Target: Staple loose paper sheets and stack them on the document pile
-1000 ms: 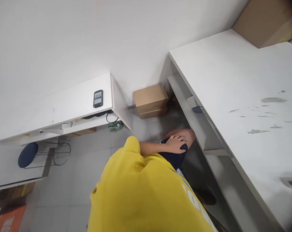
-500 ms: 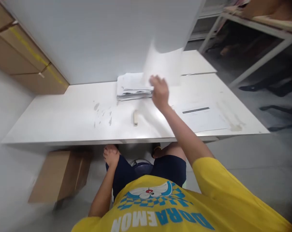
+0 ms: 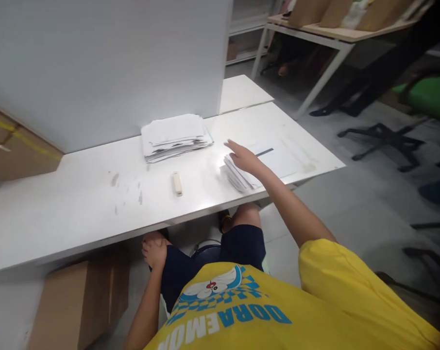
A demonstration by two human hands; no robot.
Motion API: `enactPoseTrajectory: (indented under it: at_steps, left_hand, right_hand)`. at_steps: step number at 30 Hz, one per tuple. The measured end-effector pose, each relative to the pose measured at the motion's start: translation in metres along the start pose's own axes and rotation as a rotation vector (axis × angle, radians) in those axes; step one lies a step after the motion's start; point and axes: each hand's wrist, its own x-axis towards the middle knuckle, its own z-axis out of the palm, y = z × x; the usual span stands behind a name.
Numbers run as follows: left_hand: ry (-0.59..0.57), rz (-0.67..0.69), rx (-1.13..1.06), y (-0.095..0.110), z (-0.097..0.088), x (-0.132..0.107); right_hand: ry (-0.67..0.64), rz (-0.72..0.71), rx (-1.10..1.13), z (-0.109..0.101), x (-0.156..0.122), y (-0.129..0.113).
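Note:
My right hand (image 3: 245, 158) reaches over the right part of the white table, its fingers stretched out to the left. Beneath it lie white papers (image 3: 237, 176) with layered edges near the front of the table; the hand hides part of them, and whether it touches them is unclear. A dark ruler (image 3: 266, 151) rests on a flat white sheet (image 3: 283, 163) just beyond the hand. My left hand (image 3: 155, 253) lies on my knee, fingers spread, holding nothing. Between the hands, a small cream-coloured oblong object (image 3: 177, 183) sits on the table.
A pile of papers (image 3: 176, 133) stands against the grey partition (image 3: 107, 63). Cardboard boxes are at the left end (image 3: 23, 153) and under the table (image 3: 65, 301). Rightward are another table (image 3: 325, 33), a green chair (image 3: 429, 97) and a person's dark-clothed legs (image 3: 373, 73).
My right hand has come down toward the front right from beside the pile, where it held up a blurred white sheet. My view has turned right; my left hand stays on the knee.

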Motion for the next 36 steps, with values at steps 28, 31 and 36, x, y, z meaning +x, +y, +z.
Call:
enactPoseTrajectory:
  at_steps: [28,31,36]
  left_hand:
    - [0.484,0.300,-0.334,0.030,-0.054,-0.086]
    - [0.654,0.378,-0.438,0.039,-0.084,-0.083]
    - [0.592,0.615,-0.459,0.056,-0.124,-0.059]
  right_hand:
    - [-0.020,-0.448,-0.047,0.108,-0.158,-0.163]
    - [-0.035,-0.439,-0.088,0.114,-0.152,-0.171]
    - [-0.018,-0.387,-0.081,0.117,-0.155,-0.173]
